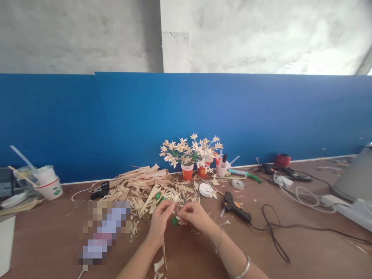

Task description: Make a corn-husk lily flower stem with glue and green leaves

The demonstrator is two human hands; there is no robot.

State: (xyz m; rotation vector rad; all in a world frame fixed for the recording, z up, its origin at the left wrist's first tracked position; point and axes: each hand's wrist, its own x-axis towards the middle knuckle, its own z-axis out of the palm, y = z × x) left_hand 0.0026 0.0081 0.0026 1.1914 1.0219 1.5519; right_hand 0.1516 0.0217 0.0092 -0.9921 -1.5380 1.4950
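Note:
My left hand (161,217) is closed in a pinch, with thumb and forefinger together. Facing it across a small gap, my right hand (198,217) is pinched as well, a bracelet and a bangle on that arm. Whatever the fingertips hold is too small to make out. Between the hands shows a small green disc (174,221), with whitish scraps by the right fingers. Just beyond lies a heap of dry husk strips (139,186) with a green roll (158,196) in it. A pale strip (164,252) runs below my left hand.
Husk flowers (182,149) stand in red paper cups (186,172) at the back. To the right are a white tape roll (205,190), a black glue gun (236,209) and its looping cord (271,228). A white cup (50,188) stands left; a blue partition (130,116) closes the back.

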